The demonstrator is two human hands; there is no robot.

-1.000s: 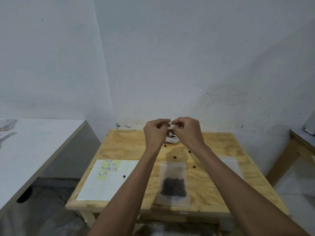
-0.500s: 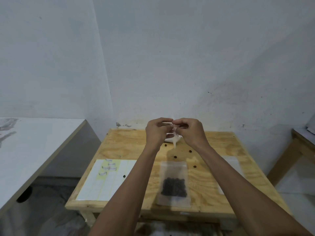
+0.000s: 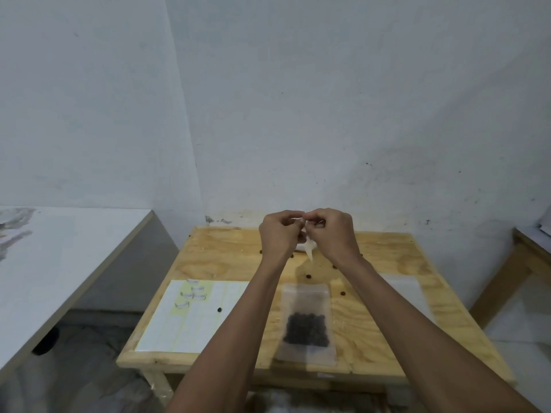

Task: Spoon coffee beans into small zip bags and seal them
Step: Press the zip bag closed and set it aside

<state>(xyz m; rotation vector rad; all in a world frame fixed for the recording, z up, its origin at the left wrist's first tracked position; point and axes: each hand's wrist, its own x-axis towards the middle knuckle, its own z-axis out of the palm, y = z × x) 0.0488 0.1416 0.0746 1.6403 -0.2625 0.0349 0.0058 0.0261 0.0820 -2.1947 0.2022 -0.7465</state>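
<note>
Nearest you on the plywood table (image 3: 387, 251), a clear zip bag (image 3: 307, 323) lies flat close to the front edge, its lower half dark with coffee beans (image 3: 306, 329), framed between your two forearms. Left of it lies a white label sheet (image 3: 190, 317) with a yellowish patch where several small labels curl up at its far corner; one bean sits on the sheet. On the right side of the table lies a pale, see-through sheet (image 3: 408, 293); you cannot tell what it is. Past the bag, loose beans (image 3: 308, 276) are scattered over the wood.

Farther out, your hands meet above the far half of the table. Your left hand (image 3: 278, 234) and right hand (image 3: 335, 232) both have fingers curled in, fingertips nearly touching, and together they pinch a small white strip (image 3: 310, 248) whose free end hangs down between your wrists. Behind the hands a small whitish object rests on the table, mostly hidden.

A white-topped table (image 3: 68, 257) stands to the left, a wooden one (image 3: 527, 251) at the right edge, a white wall (image 3: 298, 99) behind.
</note>
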